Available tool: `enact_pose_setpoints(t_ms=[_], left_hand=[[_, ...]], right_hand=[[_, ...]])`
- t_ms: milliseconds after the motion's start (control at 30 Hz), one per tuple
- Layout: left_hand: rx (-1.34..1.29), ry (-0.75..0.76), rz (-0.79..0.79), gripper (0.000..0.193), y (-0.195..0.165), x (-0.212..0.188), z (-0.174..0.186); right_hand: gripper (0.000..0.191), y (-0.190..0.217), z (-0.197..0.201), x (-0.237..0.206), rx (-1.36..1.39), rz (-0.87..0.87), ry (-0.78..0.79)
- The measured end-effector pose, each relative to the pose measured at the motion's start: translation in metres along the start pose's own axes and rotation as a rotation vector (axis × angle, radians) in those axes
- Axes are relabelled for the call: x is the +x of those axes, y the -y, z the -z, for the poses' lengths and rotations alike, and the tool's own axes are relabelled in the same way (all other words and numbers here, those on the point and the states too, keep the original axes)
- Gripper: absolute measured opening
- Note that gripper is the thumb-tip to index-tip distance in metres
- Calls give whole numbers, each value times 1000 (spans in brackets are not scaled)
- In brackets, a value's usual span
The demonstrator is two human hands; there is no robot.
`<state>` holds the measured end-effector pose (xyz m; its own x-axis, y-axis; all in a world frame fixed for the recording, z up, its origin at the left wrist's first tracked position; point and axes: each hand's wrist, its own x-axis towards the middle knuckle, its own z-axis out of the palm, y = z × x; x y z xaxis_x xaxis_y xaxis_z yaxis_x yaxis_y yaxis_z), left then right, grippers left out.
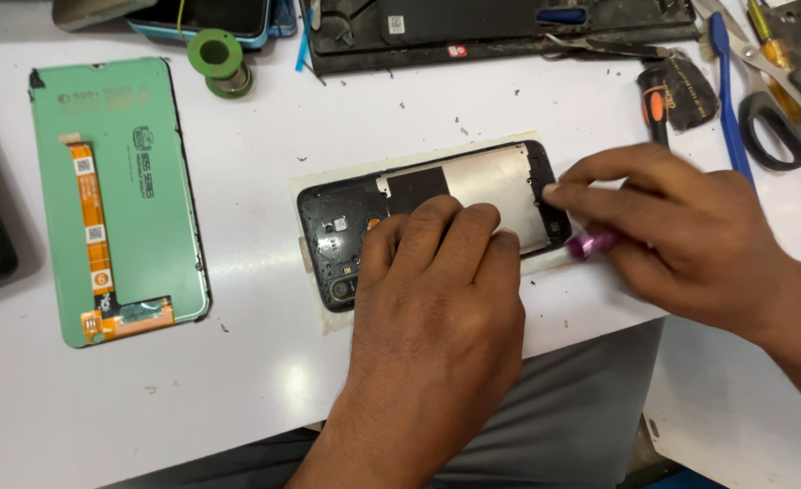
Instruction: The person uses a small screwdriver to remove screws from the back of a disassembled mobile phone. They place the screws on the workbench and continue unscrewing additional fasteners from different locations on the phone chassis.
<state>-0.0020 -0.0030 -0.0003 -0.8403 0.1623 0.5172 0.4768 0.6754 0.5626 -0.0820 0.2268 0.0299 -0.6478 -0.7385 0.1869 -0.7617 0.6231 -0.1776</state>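
An opened black phone frame (473, 186) lies on a pale sheet on the white bench, its silver metal plate and black board exposed. My left hand (436, 308) presses down on its near side with the fingers flat. My right hand (681, 235) grips a small purple tool (592, 243), and its fingertips touch the right end of the frame. The tool's tip is hidden behind my fingers.
A green-backed display panel (115, 195) with an orange flex strip lies at left. A green solder spool (221, 62), a black tray of parts (500, 27), scissors (785, 113), a blue tool (726, 91) and an orange-black handle (656, 104) line the far side.
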Motion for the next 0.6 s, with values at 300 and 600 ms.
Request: enact_pose_setpoints(t_ms=[300,600], left_hand=[[146,52,-39,37,-1,6,3],[204,106,-73,44,0,8,7]], right_hand=[[27,-22,-7,1,943,-83,-439],[38,-7,-25,21,822,-61,-556]])
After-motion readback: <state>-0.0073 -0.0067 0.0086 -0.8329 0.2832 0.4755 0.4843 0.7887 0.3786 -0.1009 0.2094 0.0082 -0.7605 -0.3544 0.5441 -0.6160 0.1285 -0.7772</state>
